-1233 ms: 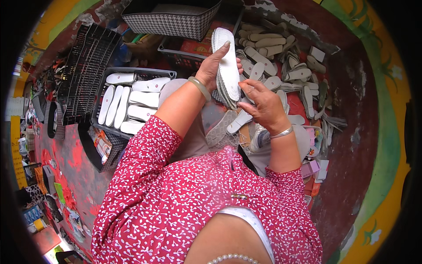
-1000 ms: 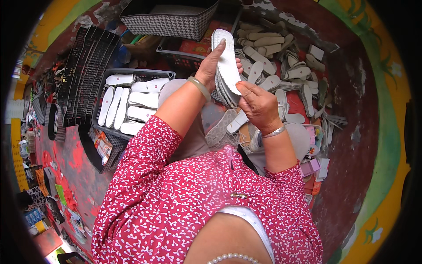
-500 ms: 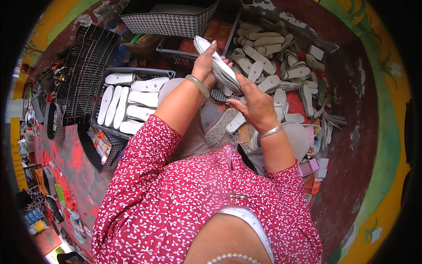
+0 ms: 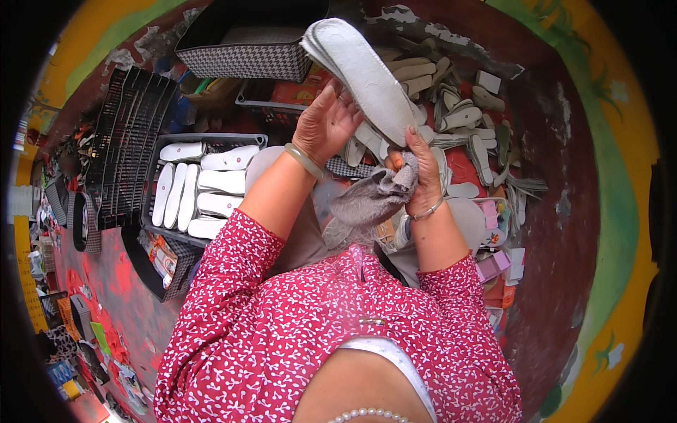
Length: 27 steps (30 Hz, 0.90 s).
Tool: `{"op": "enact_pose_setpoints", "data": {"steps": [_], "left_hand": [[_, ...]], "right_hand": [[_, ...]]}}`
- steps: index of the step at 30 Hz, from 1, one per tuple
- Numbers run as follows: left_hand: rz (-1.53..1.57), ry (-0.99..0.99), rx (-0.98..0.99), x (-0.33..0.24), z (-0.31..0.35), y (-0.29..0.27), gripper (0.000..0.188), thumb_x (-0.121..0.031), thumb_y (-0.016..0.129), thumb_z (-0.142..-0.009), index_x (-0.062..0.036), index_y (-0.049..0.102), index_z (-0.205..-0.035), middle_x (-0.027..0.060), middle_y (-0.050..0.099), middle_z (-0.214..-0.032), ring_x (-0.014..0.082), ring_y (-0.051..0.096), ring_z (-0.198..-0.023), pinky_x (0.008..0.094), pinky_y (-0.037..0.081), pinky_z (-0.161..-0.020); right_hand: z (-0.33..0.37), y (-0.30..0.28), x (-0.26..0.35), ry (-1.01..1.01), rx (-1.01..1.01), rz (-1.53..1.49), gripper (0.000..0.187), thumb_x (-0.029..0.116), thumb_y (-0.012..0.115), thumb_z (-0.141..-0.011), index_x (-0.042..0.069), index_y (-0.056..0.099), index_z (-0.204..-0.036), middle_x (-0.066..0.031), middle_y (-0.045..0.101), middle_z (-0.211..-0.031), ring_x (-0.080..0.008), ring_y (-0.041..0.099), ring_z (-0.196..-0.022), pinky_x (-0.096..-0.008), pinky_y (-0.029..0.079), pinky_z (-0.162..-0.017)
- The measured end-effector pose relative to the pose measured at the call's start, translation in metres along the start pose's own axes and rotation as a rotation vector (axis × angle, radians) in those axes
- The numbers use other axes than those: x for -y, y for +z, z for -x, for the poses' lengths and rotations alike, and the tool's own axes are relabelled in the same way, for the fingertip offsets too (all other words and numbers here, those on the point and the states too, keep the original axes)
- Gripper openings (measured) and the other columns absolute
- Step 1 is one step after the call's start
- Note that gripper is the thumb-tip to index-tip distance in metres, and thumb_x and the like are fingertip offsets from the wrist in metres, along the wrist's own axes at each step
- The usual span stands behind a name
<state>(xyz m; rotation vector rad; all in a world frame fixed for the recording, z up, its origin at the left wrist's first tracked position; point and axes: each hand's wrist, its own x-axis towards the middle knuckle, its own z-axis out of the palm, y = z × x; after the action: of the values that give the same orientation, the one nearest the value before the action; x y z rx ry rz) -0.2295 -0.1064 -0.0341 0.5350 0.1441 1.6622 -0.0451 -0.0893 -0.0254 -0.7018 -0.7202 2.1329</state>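
**Stack of grey insoles held up over a crowded work floor**

The left hand grips the stack of insoles from the left, fingers curled on its edge. The right hand pinches the stack's lower end together with a crumpled grey cloth. The insoles are flat, felt-like and long-oval. Left of the stack, a black mesh crate holds white soles in rows; right of it, loose soles crowd the floor, leaving little free room.

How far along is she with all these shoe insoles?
Done: white insoles lie in rows in the grey crate. In hand: her left hand holds a grey insole while her right hand grips a grey cloth. Left: many loose insoles piled beyond.
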Motion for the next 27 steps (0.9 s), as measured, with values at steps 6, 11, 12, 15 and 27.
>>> {"op": "enact_pose_setpoints", "data": {"steps": [6, 11, 12, 15, 27], "left_hand": [[-0.012, 0.022, -0.137, -0.004, 0.002, 0.008, 0.061, -0.012, 0.063, -0.072, -0.0022, 0.041, -0.127, 0.02, 0.057, -0.111, 0.0337, 0.053, -0.111, 0.0505, 0.035, -0.104], [-0.017, 0.086, -0.281, -0.003, 0.002, -0.003, 0.052, -0.005, 0.061, -0.071, 0.0015, 0.045, -0.119, 0.0162, 0.057, -0.096, 0.0311, 0.057, -0.101, 0.0532, 0.041, -0.098], [-0.02, 0.087, -0.304, -0.003, 0.001, -0.006, 0.05, -0.004, 0.06, -0.071, 0.0012, 0.045, -0.118, 0.0162, 0.057, -0.097, 0.0314, 0.056, -0.102, 0.0534, 0.041, -0.098], [-0.033, 0.101, -0.347, -0.001, 0.0, -0.008, 0.05, 0.002, 0.056, -0.07, 0.0006, 0.045, -0.118, 0.0162, 0.057, -0.1, 0.0326, 0.056, -0.104, 0.0539, 0.041, -0.099], [-0.176, 0.009, -0.348, 0.006, 0.004, -0.01, 0.051, 0.001, 0.057, -0.068, 0.0, 0.045, -0.118, 0.013, 0.059, -0.094, 0.0278, 0.058, -0.094, 0.0487, 0.047, -0.092]], "right_hand": [[0.001, 0.004, -0.02, 0.106, 0.05, 0.171, 0.039, 0.029, 0.061, -0.089, 0.002, 0.05, -0.114, -0.0031, 0.061, -0.081, -0.0075, 0.054, -0.051, -0.02, 0.043, -0.043], [-0.003, 0.002, -0.03, -0.084, 0.068, 0.383, 0.059, 0.025, 0.066, -0.086, -0.003, 0.04, -0.131, -0.0017, 0.059, -0.096, -0.0024, 0.053, -0.075, -0.0142, 0.039, -0.06], [-0.002, 0.009, -0.027, -0.145, 0.106, 0.429, 0.056, 0.017, 0.068, -0.083, 0.0, 0.043, -0.13, -0.0015, 0.06, -0.095, -0.0031, 0.052, -0.067, -0.0163, 0.043, -0.055], [-0.003, 0.012, -0.033, -0.232, 0.088, 0.427, 0.053, 0.014, 0.068, -0.083, -0.001, 0.045, -0.129, -0.0025, 0.061, -0.099, -0.0026, 0.051, -0.069, -0.0156, 0.042, -0.056], [-0.01, -0.013, -0.024, -0.24, 0.013, 1.026, 0.085, 0.046, 0.075, -0.072, -0.004, 0.04, -0.131, -0.015, 0.056, -0.119, -0.0241, 0.051, -0.113, -0.031, 0.041, -0.092]]}}
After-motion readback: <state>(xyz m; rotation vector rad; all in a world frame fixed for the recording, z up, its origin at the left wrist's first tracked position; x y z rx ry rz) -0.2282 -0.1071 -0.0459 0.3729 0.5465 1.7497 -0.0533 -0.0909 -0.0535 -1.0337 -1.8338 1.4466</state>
